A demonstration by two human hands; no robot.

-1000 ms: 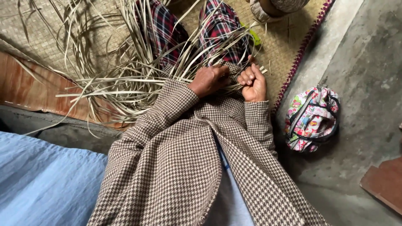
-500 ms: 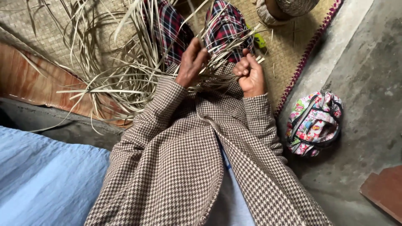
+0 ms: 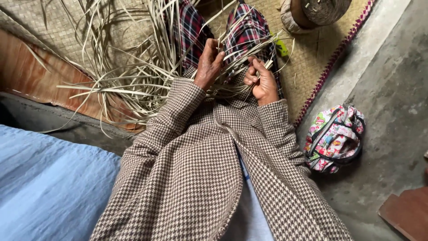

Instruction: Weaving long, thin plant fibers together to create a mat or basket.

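Observation:
My left hand (image 3: 208,62) is raised over my lap and pinches a pale dried leaf strip (image 3: 232,42) between thumb and fingers. My right hand (image 3: 261,79) sits just to its right, fingers curled around the ends of a few more strips. A loose tangle of long leaf strips (image 3: 133,85) fans out to the left over my plaid trousers (image 3: 189,31) and the woven straw mat (image 3: 53,31). Both arms wear houndstooth sleeves (image 3: 178,147).
A colourful floral bag (image 3: 333,137) lies on the concrete floor to the right of the mat's pink-stitched edge (image 3: 327,67). A small green object (image 3: 281,47) rests on the mat. Another person's foot (image 3: 307,11) shows at the top. Blue cloth (image 3: 49,187) fills the lower left.
My left hand has risen from my lap and pulled a strip upward. My right hand has opened from a fist to a looser grip on the strips.

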